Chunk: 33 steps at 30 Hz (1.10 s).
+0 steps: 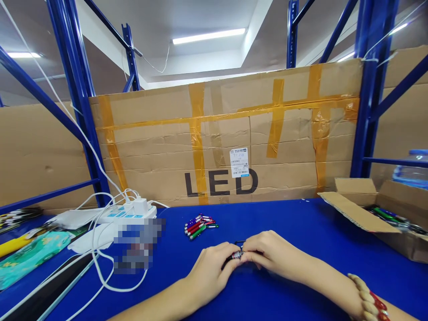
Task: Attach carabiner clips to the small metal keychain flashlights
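My left hand [216, 269] and my right hand [270, 254] meet over the blue table. Between their fingertips they pinch a small black flashlight-like cylinder [236, 255] with a printed label. A thin dark loop [240, 242] shows just behind it, partly covered by my right fingers. Most of the cylinder is hidden, so its exact kind cannot be made out. Beyond my left hand lies a small pile of similar shiny metal cylinders [197, 226] in red, purple and green, some with silver ends.
A white power strip [133, 214] with tangled white cables occupies the left. Nearby lie a teal patterned packet [36, 254] and a dark flat device [56, 290]. An open carton [394, 240] stands right, holding pens or similar items. A large "LED" carton [220, 133] walls the back.
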Tool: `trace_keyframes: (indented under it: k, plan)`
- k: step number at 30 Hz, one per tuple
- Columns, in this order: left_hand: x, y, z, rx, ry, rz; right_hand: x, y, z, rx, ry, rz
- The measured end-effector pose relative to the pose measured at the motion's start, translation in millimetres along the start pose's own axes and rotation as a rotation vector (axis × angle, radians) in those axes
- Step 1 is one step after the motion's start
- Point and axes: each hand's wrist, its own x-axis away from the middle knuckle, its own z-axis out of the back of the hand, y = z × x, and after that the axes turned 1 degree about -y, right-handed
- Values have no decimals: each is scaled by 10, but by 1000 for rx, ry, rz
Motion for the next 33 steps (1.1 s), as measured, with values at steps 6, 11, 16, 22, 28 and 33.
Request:
trace_keyframes:
  k: [6, 11, 16, 22, 28, 33]
  plan:
    - [3, 3, 9, -3, -5, 13, -2, 29, -37, 16, -3, 15]
    - [-4, 8, 0, 9, -9, 18, 2, 47, -53, 9, -2, 21]
    - [0, 13, 3, 14, -6, 21, 6, 46, -52, 1, -3, 24]
    - [3, 6, 11, 23, 0, 18, 1, 43, -55, 15, -23, 22]
    - [-5, -11, -5, 35, 8, 25, 5, 37, -47, 21, -36, 17]
    - [-1, -8, -6, 53, 10, 32, 5, 54, -61, 27, -44, 16]
